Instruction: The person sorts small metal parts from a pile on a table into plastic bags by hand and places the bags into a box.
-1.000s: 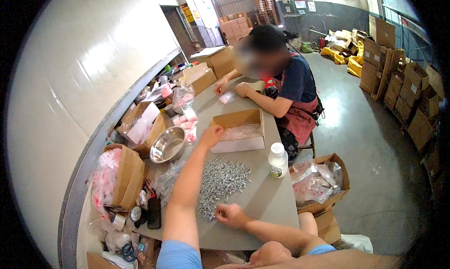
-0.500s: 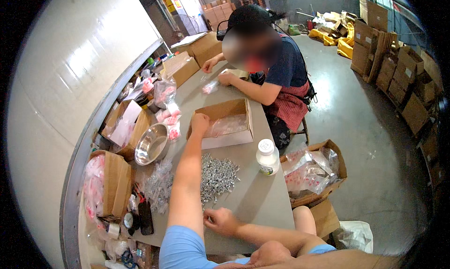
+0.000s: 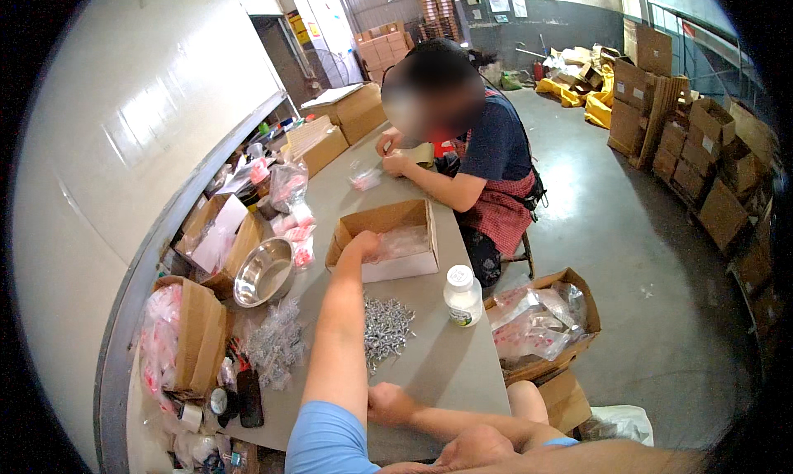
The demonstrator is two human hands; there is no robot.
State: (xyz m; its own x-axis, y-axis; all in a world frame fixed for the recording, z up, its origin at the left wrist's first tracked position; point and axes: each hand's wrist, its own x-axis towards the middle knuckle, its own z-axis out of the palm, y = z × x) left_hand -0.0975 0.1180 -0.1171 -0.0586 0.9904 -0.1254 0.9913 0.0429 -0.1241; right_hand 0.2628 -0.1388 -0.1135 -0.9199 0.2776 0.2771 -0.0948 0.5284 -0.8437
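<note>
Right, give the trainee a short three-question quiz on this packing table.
1. True or false: the left hand reaches into the open cardboard box.
2. What lies between the two hands? A) a pile of small metal screws B) a stack of plates C) a folded towel
3. Fill in: the white bottle stands ____ on the table.

Key: 1 true; 2 A; 3 upright. The right hand rests at the table's near edge.
</note>
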